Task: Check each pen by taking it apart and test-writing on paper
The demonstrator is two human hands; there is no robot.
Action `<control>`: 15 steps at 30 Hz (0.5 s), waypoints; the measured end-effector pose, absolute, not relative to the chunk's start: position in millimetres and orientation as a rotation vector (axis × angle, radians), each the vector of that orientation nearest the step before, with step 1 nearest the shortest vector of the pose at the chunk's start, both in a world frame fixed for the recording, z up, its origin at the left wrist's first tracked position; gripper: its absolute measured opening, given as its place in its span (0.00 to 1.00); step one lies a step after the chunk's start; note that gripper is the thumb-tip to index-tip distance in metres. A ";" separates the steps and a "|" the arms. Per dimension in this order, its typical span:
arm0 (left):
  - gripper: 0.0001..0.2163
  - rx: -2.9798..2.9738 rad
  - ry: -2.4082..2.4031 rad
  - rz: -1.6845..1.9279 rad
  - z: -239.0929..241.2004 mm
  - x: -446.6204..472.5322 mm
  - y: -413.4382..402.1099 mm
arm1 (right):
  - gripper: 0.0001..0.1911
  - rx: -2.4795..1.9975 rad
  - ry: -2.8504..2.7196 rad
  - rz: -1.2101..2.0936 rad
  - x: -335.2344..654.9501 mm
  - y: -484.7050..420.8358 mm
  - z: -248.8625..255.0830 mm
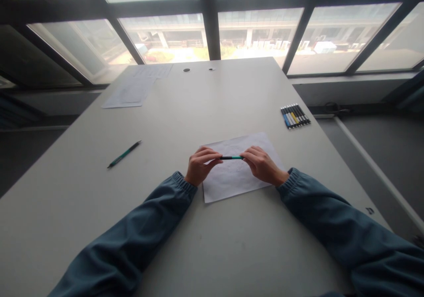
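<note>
A black and green pen [232, 158] is held level between my two hands, above a white sheet of paper [225, 186]. My left hand [202, 163] pinches its black end, and my right hand [260, 163] pinches the green end. Fingers cover both tips of the pen. Faint marks show on the paper beneath, too small to read. To the left, a second green and black pen [124, 154] lies slantwise on the table.
On the white table [212, 107], a row of several pens [294, 116] lies near the right edge. Several paper sheets [132, 87] rest at the far left. Two round holes [187, 70] sit near the far edge, before the windows [165, 36]. A small dark object [370, 210] lies at the right edge.
</note>
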State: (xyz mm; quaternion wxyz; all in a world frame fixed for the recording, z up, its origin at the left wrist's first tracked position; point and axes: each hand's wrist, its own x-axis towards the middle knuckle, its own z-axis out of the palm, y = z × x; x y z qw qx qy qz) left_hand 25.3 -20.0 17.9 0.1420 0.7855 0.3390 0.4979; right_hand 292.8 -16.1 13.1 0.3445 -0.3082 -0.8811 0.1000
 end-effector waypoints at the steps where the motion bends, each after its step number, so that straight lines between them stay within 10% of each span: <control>1: 0.07 2.267 0.979 1.435 17.7 25.1 -20.1 | 0.11 -0.799 -2.278 0.285 292.5 -16.2 12.6; 15: 0.25 2.134 1.205 1.201 15.5 23.0 -20.3 | 0.11 -0.824 -2.180 0.400 291.2 -16.2 11.7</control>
